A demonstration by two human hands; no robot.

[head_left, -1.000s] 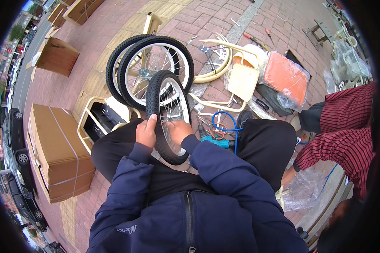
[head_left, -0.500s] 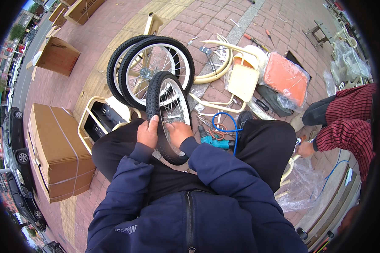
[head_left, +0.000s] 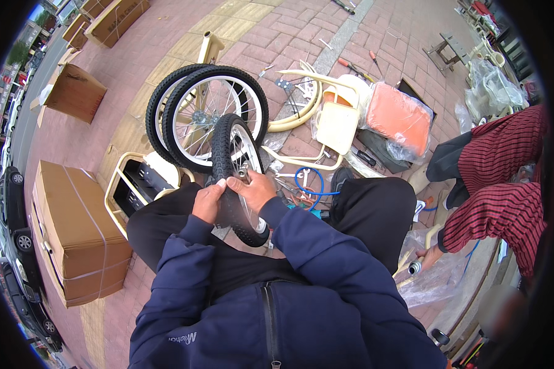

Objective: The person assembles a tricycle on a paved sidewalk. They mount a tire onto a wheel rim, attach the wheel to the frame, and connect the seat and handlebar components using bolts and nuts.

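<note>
A small bicycle wheel with a black knobby tyre and silver rim stands upright between my knees. My left hand grips the tyre from its left side, thumb on the tread. My right hand holds the same wheel from the right, its thumb laid across the tyre and its other fingers bent at the rim and spokes. The two thumbs nearly meet. Shiny metal shows near the hub, just above my right fingers; its kind is unclear. Right beyond stand two larger wheels against a cream frame tube.
A cardboard box stands at left beside a cream rack. Ahead right lie cream frame parts, an orange wrapped piece, and a blue hose. At right, a co-worker's hand holds a silver cylindrical part.
My right hand has shifted up and left, bringing its thumb over the tyre toward my left thumb. The wheel leans slightly differently. The co-worker's hand has moved nearer, now showing a silver part.
</note>
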